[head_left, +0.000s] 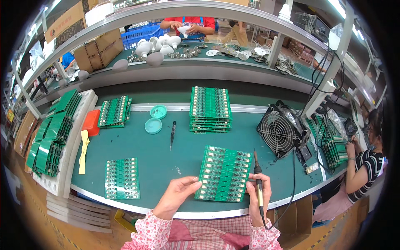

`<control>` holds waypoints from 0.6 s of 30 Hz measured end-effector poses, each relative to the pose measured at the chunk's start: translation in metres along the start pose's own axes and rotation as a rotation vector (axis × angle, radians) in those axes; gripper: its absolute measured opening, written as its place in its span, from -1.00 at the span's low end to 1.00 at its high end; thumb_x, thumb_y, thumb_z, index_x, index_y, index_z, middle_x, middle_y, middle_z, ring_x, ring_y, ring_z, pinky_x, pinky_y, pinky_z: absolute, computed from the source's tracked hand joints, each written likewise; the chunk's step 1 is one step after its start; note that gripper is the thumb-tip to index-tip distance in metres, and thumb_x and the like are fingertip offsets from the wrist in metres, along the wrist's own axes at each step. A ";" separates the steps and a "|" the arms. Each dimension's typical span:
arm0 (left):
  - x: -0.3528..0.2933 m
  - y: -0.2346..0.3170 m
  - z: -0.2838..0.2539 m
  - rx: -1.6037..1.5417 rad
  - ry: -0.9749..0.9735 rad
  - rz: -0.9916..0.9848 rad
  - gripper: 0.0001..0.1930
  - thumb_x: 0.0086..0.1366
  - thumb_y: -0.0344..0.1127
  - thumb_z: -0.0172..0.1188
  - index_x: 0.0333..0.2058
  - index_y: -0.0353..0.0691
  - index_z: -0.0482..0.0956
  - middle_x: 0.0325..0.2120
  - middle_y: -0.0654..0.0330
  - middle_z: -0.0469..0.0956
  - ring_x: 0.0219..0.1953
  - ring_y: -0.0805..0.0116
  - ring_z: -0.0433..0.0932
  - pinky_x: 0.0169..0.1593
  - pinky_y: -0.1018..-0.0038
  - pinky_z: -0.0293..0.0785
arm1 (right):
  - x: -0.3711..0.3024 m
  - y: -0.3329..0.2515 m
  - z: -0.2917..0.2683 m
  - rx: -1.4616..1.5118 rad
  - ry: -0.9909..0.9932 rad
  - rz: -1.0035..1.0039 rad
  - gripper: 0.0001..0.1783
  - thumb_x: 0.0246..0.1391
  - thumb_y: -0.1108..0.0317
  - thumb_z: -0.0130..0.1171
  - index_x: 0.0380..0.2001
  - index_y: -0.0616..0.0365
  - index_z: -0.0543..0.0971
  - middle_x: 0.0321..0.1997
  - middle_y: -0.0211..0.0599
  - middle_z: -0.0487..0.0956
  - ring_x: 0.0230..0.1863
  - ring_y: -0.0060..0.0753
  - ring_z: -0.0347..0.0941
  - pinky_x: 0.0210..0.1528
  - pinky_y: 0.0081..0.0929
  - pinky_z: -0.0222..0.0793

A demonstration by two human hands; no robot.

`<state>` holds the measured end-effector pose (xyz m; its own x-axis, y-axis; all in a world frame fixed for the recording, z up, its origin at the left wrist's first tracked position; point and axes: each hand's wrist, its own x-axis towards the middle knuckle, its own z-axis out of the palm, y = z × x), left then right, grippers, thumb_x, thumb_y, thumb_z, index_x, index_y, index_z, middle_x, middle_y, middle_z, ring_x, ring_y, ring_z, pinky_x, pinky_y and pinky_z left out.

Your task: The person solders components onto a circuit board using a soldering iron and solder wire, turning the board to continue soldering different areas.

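Observation:
A green circuit board panel (224, 175) with rows of white parts along both sides is held tilted above the front of the bench. My left hand (177, 193) pinches its left edge; a thin wire-like strand shows at those fingertips. In my right hand (259, 193) is a soldering iron (259, 183), its tip pointing up and away beside the panel. The right fingers also touch the panel's right edge. To the left, another circuit board panel (122, 178) lies flat on the bench. A tall stack of panels (209, 109) stands beyond the held one.
A fan (279, 131) with a wire guard stands right, with cables. Behind lie a pen-like tool (172, 135), two round teal containers (153, 125), a smaller panel stack (114, 111) and a red box (91, 122). Boards fill a white foam tray (77, 141). A co-worker (360, 166) sits right.

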<state>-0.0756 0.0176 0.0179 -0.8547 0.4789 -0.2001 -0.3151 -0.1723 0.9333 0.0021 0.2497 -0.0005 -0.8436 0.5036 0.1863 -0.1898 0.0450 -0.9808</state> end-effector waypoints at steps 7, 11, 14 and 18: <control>0.001 -0.004 -0.004 0.013 0.016 -0.001 -0.75 0.37 -0.41 0.15 -0.05 -0.45 0.57 -0.17 0.19 0.63 -0.14 0.54 0.55 0.01 0.57 0.45 | 0.001 -0.005 0.000 0.046 0.015 0.009 -0.74 0.16 0.51 0.20 -0.11 0.21 0.40 -0.06 -0.16 0.57 -0.25 -0.61 0.49 -0.20 -0.60 0.50; 0.011 0.005 -0.017 -0.128 0.085 0.045 -0.75 0.36 -0.46 0.15 -0.05 -0.47 0.55 -0.16 0.14 0.63 -0.13 0.48 0.57 0.01 0.55 0.48 | 0.000 -0.008 0.005 0.121 -0.011 0.040 -0.73 0.18 0.56 0.13 -0.08 0.27 0.35 0.00 0.03 0.53 -0.17 -0.44 0.56 -0.23 -0.48 0.64; 0.038 0.043 -0.018 -0.062 0.136 0.199 -0.77 0.36 -0.39 0.17 -0.08 -0.40 0.59 -0.20 0.23 0.64 -0.17 0.56 0.54 -0.04 0.59 0.45 | -0.002 -0.006 -0.002 0.145 -0.025 0.077 -0.74 0.18 0.58 0.12 -0.08 0.27 0.35 0.01 0.05 0.52 -0.17 -0.38 0.58 -0.24 -0.46 0.66; 0.101 0.098 -0.015 0.117 0.169 0.252 -0.77 0.40 -0.30 0.11 -0.13 -0.36 0.59 -0.29 0.32 0.60 -0.26 0.62 0.49 -0.17 0.60 0.41 | -0.004 -0.002 -0.007 0.198 -0.067 0.072 -0.75 0.19 0.60 0.10 -0.08 0.28 0.36 0.01 0.01 0.54 -0.15 -0.41 0.57 -0.22 -0.46 0.66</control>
<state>-0.1988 0.0359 0.0843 -0.9592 0.2826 0.0045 -0.0432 -0.1623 0.9858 0.0088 0.2536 -0.0001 -0.8889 0.4404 0.1264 -0.2173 -0.1625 -0.9625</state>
